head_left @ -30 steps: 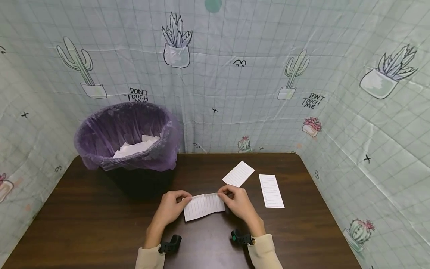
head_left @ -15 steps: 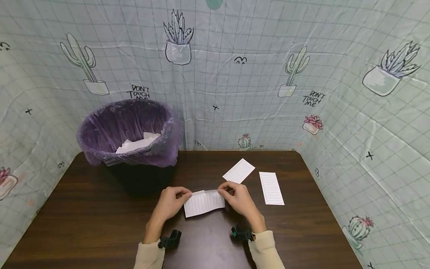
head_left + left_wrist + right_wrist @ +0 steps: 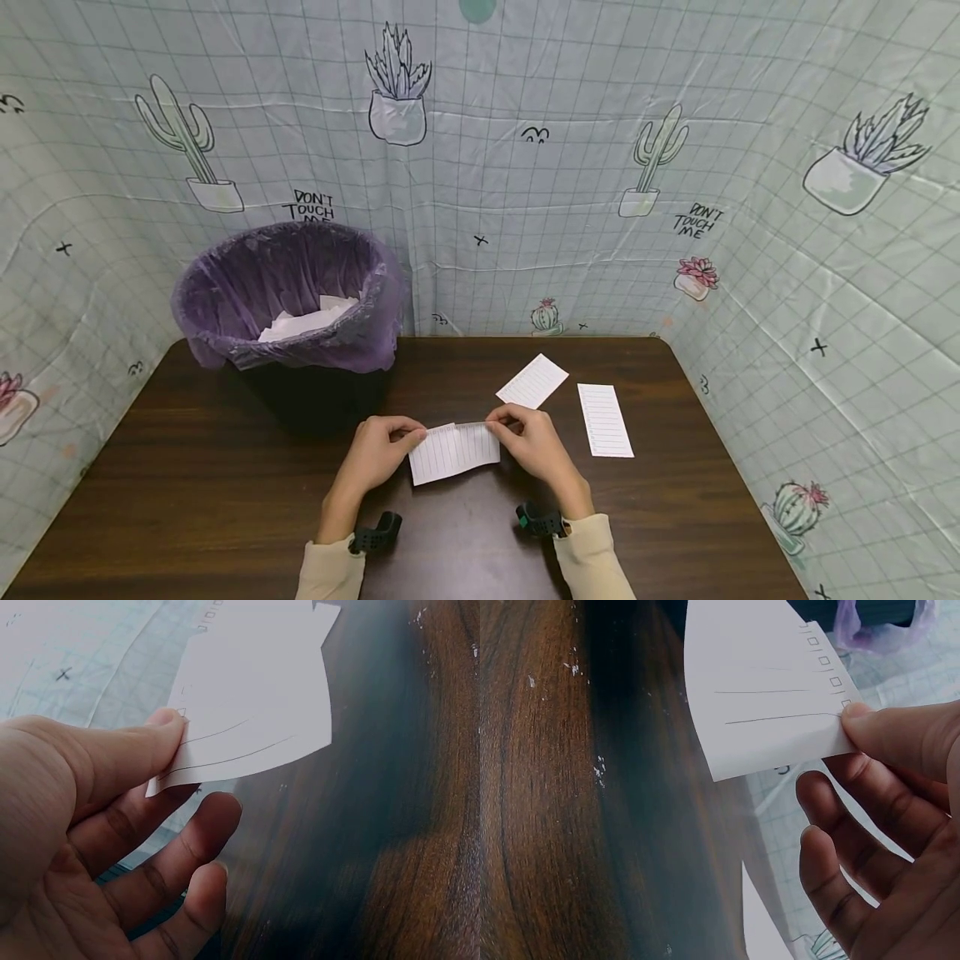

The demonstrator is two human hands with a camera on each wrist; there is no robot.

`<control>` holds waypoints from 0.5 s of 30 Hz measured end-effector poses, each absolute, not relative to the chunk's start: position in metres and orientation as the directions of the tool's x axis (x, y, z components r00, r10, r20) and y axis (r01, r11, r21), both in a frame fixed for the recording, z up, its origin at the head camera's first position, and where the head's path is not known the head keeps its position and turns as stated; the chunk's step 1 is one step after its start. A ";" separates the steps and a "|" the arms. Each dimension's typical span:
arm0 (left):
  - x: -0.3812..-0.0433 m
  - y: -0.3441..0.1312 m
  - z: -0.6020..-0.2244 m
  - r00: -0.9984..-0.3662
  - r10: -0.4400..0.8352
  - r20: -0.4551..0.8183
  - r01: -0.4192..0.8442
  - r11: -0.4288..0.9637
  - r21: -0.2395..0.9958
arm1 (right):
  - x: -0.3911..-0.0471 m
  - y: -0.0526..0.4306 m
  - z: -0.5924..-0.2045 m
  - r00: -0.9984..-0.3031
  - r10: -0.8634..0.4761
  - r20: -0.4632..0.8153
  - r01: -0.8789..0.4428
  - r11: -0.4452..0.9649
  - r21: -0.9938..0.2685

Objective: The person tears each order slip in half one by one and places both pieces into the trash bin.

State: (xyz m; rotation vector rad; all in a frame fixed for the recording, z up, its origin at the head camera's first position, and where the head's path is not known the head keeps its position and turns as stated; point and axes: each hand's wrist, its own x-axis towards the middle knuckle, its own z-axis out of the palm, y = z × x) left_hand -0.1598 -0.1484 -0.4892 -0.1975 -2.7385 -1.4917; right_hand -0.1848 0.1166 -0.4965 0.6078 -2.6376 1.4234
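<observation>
A white lined paper sheet with small checkboxes [image 3: 454, 455] is held slightly bowed above the table, between both hands. My left hand [image 3: 380, 450] pinches its left end between thumb and forefinger. At the opposite end, my right hand [image 3: 531, 442] pinches the upper corner the same way. The other fingers of each hand are loosely bent below the paper [image 3: 255, 697] in the wrist views. Near the middle, the sheet's upper edge has a small step; whether it is a tear or an overlap, I cannot tell.
Two lined paper sheets lie on the brown table [image 3: 187, 500]: one tilted [image 3: 534, 381] behind my right hand, another [image 3: 605, 421] farther right. A black bin with a purple liner [image 3: 360, 333] stands back left, holding white papers [image 3: 307, 323]. A patterned curtain [image 3: 480, 183] surrounds the table.
The head view has shifted slightly, so the scene sits a little higher in it. Both hands keep their pinch on the sheet, with barely any movement.
</observation>
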 end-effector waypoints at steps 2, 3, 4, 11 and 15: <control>-0.160 -0.149 -0.489 -0.992 0.103 0.075 0.118 0.533 0.838 | -0.185 0.117 -0.498 -0.915 -0.308 0.261 -0.387 0.487 -0.783; -0.160 -0.149 -0.489 -0.992 0.103 0.075 0.118 0.533 0.838 | -0.185 0.117 -0.498 -0.913 -0.310 0.263 -0.390 0.486 -0.782; -0.160 -0.149 -0.489 -0.992 0.103 0.074 0.118 0.532 0.838 | -0.185 0.117 -0.498 -0.914 -0.311 0.263 -0.390 0.486 -0.782; -0.160 -0.149 -0.489 -0.992 0.106 0.074 0.119 0.534 0.837 | -0.184 0.117 -0.495 -0.919 -0.300 0.256 -0.378 0.485 -0.788; -0.159 -0.150 -0.488 -0.993 0.103 0.061 0.107 0.534 0.839 | -0.185 0.117 -0.496 -0.918 -0.303 0.256 -0.379 0.479 -0.792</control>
